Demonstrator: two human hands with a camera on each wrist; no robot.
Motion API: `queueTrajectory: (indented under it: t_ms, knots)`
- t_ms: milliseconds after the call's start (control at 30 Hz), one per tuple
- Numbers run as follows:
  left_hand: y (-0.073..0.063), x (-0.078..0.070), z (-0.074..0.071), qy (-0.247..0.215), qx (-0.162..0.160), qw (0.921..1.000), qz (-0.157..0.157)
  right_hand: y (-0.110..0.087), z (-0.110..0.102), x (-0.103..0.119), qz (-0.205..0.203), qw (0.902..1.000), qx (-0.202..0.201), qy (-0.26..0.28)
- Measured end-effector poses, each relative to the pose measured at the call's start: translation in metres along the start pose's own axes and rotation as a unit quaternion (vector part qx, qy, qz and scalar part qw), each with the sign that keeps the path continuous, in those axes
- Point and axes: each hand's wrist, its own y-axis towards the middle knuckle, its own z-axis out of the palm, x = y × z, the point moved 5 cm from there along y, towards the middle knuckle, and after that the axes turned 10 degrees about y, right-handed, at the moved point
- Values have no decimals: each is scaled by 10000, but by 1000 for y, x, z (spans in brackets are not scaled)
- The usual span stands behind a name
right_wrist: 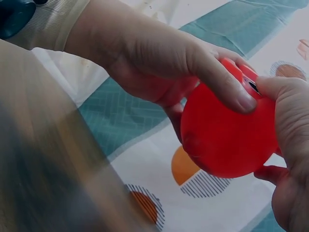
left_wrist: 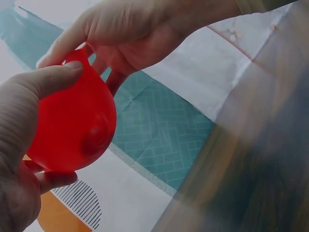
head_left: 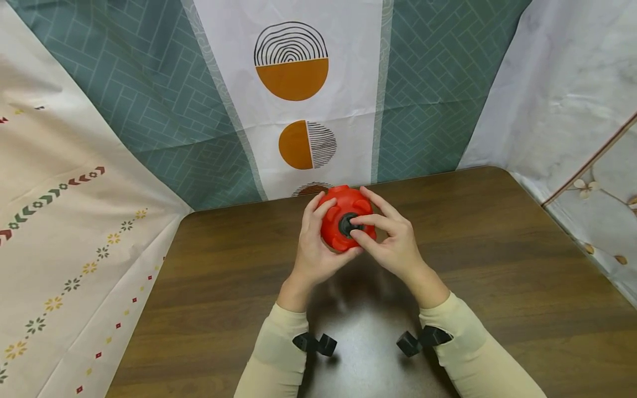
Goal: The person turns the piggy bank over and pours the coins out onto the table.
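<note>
A red, rounded, ball-like object [head_left: 343,201] with raised lobes and a black round centre piece [head_left: 344,225] is held up near the table's back edge in the head view. My left hand [head_left: 316,251] cradles it from the left, with fingers curled over its side and the thumb beneath. From the right, my right hand [head_left: 397,243] pinches at the black centre with a thumb and a finger, while another finger touches the top edge. Both wrist views show the smooth red underside [left_wrist: 79,128], [right_wrist: 229,137]; the black piece is mostly hidden there.
Below the hands spreads a brown wooden table [head_left: 224,287], with a bright glare in the middle. A patterned green and white cloth [head_left: 433,110] hangs behind it. Cream floral cloth [head_left: 74,221] stands at the left, pale cloth [head_left: 557,110] at the right.
</note>
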Motion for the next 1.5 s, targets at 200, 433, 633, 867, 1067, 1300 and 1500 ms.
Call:
queueTrajectory:
  t_ms: [200,433,633,867,1067,1300,1500]
  knots:
    - [-5,11,6,138,82,9999,-51,-4,1,-6,-108,9996,-246,-82]
    - [-6,10,7,366,88,9993,-87,-13,-3,-34,52,9986,-513,94]
    - [-6,10,9,423,132,9989,-170,-15,-3,-38,235,9978,-611,80]
    - [-6,9,9,492,203,9984,-177,-6,0,-13,285,9977,-607,112]
    - [-6,9,8,541,268,9981,-147,-8,-1,-24,220,9992,-332,96]
    - [-6,10,8,534,256,9982,-128,-4,1,-10,139,9991,-382,105]
    - [-6,10,8,533,205,9982,-155,-3,1,-5,186,9984,-526,78]
